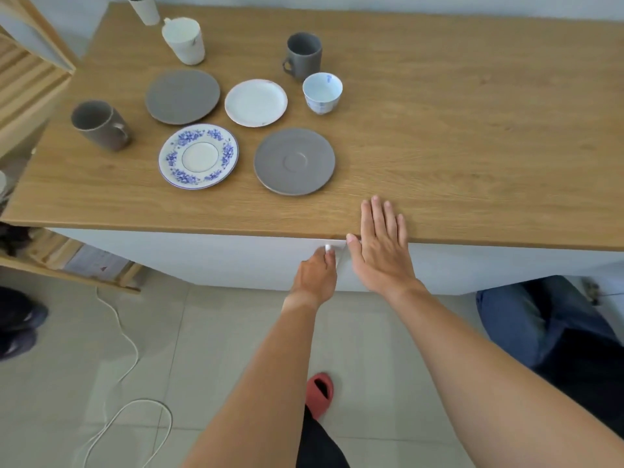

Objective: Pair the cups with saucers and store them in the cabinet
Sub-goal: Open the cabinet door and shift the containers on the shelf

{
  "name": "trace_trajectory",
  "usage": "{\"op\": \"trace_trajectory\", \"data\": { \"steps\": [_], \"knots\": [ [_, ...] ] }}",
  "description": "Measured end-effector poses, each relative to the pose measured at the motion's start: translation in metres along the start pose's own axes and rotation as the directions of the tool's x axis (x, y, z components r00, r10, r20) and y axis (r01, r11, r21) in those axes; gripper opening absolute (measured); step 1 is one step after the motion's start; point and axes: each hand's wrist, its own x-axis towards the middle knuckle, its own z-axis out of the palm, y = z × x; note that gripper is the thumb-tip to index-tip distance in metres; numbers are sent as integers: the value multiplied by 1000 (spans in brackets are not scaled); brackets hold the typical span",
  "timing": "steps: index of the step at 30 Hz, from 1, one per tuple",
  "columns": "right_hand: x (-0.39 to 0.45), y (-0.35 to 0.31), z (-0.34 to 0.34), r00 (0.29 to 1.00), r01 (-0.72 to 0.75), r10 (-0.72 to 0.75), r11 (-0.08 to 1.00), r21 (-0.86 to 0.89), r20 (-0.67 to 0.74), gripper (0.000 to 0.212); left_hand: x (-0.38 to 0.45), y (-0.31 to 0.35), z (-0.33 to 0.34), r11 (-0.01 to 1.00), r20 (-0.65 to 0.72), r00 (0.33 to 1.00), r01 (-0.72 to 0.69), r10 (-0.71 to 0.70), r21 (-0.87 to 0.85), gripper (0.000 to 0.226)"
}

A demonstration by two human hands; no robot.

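Note:
On the wooden counter (439, 146) lie two grey saucers (182, 96) (294, 161), a plain white saucer (256, 102) and a blue-flowered saucer (198, 156). Around them stand two grey mugs (100, 125) (304, 55), a white cup (184, 40) and a small blue-patterned cup (322, 92). Below the counter's front edge, my left hand (315, 275) grips the top edge of the white cabinet door (236, 258). My right hand (381, 244) is flat and spread, fingers resting on the counter's front edge, holding nothing.
A white cylinder (143, 8) stands at the counter's far left. A wooden slatted rack (30, 72) is on the left. A white cable (128, 366) trails over the tiled floor. Another person's blue-trousered leg (540, 325) is at the right, dark shoes (20, 325) at the left.

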Motion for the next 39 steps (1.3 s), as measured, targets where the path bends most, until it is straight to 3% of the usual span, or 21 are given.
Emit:
{"op": "trace_trajectory", "data": {
  "steps": [3, 6, 9, 11, 17, 22, 26, 30, 35, 39],
  "knots": [
    [1, -3, -8, 996, -19, 19, 1000, 3, 85, 67, -14, -7, -3, 990, 46, 999, 18, -25, 140, 50],
    [2, 0, -16, 983, -13, 18, 999, -30, 181, 66, -41, -23, 0, 984, 77, 997, 9, -23, 176, 47],
    [-24, -2, -15, 989, 64, -54, 996, -63, 140, 64, -72, -50, 1, 956, 102, 994, -54, 26, 289, 33],
    [-55, -9, -5, 993, 93, -88, 994, -50, 83, 63, -95, -67, 1, 946, 72, 996, -69, 49, 317, 37],
    [-133, -37, 39, 977, -50, 54, 998, -25, 204, 62, -168, -133, 3, 881, 64, 991, -132, 116, 454, 28],
    [-201, -85, 62, 957, -24, 39, 998, -59, 288, 61, -232, -200, -8, 949, 8, 995, 90, -97, 303, 19],
    [-254, -144, 83, 931, 12, -16, 1000, 13, 365, 62, -284, -252, -24, 959, -162, 948, 282, -275, 18, 17],
    [-301, -208, 107, 898, 90, -112, 993, 72, 426, 63, -335, -300, -47, 945, -328, 889, 271, -319, -185, 30],
    [-347, -289, 126, 851, 194, -237, 971, 140, 469, 64, -378, -354, -56, 939, -554, 781, 119, -289, -322, 31],
    [-366, -333, 128, 823, 303, -347, 938, 169, 450, 63, -393, -392, -90, 927, -631, 682, 222, -369, -302, 31]
  ]
}}
